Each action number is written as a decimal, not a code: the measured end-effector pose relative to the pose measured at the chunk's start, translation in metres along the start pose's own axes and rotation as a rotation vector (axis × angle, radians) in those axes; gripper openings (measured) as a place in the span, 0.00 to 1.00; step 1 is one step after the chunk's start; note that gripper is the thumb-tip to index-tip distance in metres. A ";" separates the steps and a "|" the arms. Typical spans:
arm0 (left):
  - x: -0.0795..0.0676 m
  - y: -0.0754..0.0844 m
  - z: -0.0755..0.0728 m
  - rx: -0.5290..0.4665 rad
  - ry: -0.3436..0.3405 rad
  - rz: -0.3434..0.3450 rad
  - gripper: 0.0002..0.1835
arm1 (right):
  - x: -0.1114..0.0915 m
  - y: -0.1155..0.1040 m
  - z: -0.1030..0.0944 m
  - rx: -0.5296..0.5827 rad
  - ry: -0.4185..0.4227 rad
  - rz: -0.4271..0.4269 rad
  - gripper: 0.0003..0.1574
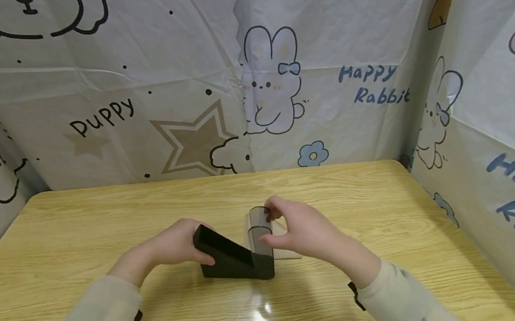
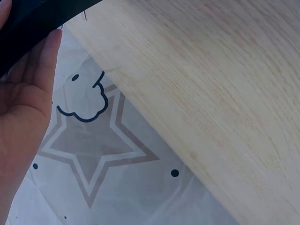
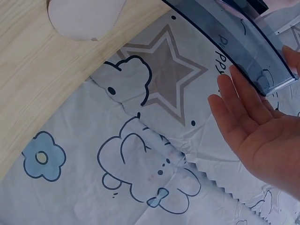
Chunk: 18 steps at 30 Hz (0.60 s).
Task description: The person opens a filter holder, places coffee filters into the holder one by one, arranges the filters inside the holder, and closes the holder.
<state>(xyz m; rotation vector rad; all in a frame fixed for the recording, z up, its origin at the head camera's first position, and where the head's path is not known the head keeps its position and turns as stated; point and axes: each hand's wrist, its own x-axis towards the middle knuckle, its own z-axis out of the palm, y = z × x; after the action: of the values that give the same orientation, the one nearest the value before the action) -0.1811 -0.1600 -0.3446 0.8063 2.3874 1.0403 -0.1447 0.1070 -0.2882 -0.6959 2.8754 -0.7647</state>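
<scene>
"Black box is between your hands, low over the worktop, can't tell if touching. What could go wrong?"

"Your left hand has its fingers round the raised end; loosen those and it could twist. Your right hand pinches the smoky cover; a crooked tug might crack it."

"Looks?"

"Dark wedge, see-through grey cover upright, rounded top."

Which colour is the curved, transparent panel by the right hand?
The curved, transparent panel looks smoky blue-grey with darker edges, best shown in the right wrist view.
</scene>
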 end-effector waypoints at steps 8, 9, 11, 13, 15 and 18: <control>-0.008 -0.007 -0.006 -0.031 0.007 -0.016 0.16 | -0.001 0.009 -0.004 0.025 -0.006 -0.039 0.20; -0.009 -0.008 -0.007 -0.029 0.009 -0.016 0.16 | -0.001 0.010 -0.004 0.030 -0.009 -0.038 0.20; -0.010 -0.009 -0.008 -0.027 0.013 -0.019 0.17 | -0.001 0.012 -0.004 0.044 -0.014 -0.036 0.20; -0.011 -0.010 -0.008 -0.025 0.017 -0.021 0.17 | -0.001 0.013 -0.004 0.059 -0.019 -0.030 0.20; -0.011 -0.011 -0.009 -0.024 0.020 -0.026 0.17 | 0.000 0.015 -0.004 0.070 -0.022 -0.023 0.20; -0.013 -0.012 -0.010 -0.024 0.023 -0.029 0.17 | 0.000 0.017 -0.004 0.073 -0.024 -0.012 0.21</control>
<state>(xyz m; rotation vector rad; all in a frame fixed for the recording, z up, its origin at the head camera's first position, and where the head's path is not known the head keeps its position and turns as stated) -0.1812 -0.1796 -0.3457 0.7534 2.3936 1.0703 -0.1522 0.1220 -0.2932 -0.7093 2.8087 -0.8521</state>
